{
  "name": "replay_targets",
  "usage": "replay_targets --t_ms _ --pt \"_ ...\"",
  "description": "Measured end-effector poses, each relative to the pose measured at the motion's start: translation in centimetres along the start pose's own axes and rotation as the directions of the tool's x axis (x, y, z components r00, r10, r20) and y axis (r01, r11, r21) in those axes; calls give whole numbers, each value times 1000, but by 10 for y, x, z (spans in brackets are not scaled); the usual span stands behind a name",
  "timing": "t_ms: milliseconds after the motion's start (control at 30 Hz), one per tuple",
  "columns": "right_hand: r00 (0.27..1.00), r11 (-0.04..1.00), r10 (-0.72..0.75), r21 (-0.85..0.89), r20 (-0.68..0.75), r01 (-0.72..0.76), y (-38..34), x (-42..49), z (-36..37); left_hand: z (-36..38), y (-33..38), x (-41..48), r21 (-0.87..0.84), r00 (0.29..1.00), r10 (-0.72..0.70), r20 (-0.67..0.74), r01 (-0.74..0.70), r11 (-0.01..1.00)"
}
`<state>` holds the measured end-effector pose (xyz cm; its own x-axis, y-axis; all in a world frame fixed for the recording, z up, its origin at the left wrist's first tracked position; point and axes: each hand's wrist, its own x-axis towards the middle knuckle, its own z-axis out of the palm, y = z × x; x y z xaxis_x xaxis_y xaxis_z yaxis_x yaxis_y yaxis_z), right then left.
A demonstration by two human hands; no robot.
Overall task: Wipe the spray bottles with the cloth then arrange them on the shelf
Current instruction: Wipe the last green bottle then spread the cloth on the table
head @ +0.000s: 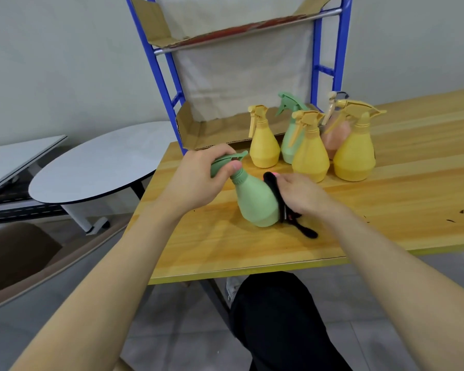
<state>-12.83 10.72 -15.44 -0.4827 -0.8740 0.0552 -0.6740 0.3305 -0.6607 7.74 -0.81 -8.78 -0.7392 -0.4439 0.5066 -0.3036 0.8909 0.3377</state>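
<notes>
The left hand (198, 172) was curled round the trigger head of a green spray bottle (255, 199), which was tilted with its neck toward 11 o'clock above the wooden table (386, 210). The right hand (298, 195) gripped a black cloth (272, 183) and pressed it against the bottle's 3 o'clock side, with a loose end trailing onto the tabletop.

At 1 o'clock from the hands, five more bottles stood upright and close together: a small yellow bottle (264, 148), a second green bottle (289, 140), a middle yellow bottle (310, 159), a pink bottle (338, 137) half hidden behind the others, and a large yellow bottle (355, 156). They stood between the hands and the blue shelf frame (169, 73) at 12 o'clock, whose lower tier held a cardboard liner (220, 129). A round white table (99, 167) stood at 9 o'clock.
</notes>
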Motion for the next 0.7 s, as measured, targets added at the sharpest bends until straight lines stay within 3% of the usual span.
replay_targets --t_ms 33,100,167,233,300,400,467,533,633,700 --pt "999 999 -22 -27 -43 21 -4 1 -7 1 1 0 2 1000 -1 -2 1 1000" --pt "985 988 -110 95 -136 123 -21 -2 -15 3 1 1 3 1000 3 -7 -3 1000" --pt "967 951 -214 196 -137 238 -40 -10 -7 5 1 1 8 1000 18 -12 -18 1000" --pt "951 934 -287 184 -118 305 -45 -19 11 4 0 0 -4 1000 25 -4 -25 1000" --pt "948 926 -268 224 -174 303 -35 -22 26 3 0 -3 5 1000 22 -13 -22 1000" --pt "991 944 -71 313 -117 105 -9 -20 25 3 0 -4 24 1000 -12 -19 13 1000" --pt "997 979 6 204 -71 9 1 -19 15 2 0 -2 22 1000 -27 -12 27 999" --pt "990 995 1 98 -140 13 -5 -17 1 2 -1 0 13 999 -47 -12 47 999" --pt "926 976 -183 56 -329 212 -30 -22 -7 4 -1 2 17 996 -85 -33 86 996" --pt "893 933 -349 -15 -286 360 -39 -32 13 8 1 4 35 989 -128 -73 130 991"
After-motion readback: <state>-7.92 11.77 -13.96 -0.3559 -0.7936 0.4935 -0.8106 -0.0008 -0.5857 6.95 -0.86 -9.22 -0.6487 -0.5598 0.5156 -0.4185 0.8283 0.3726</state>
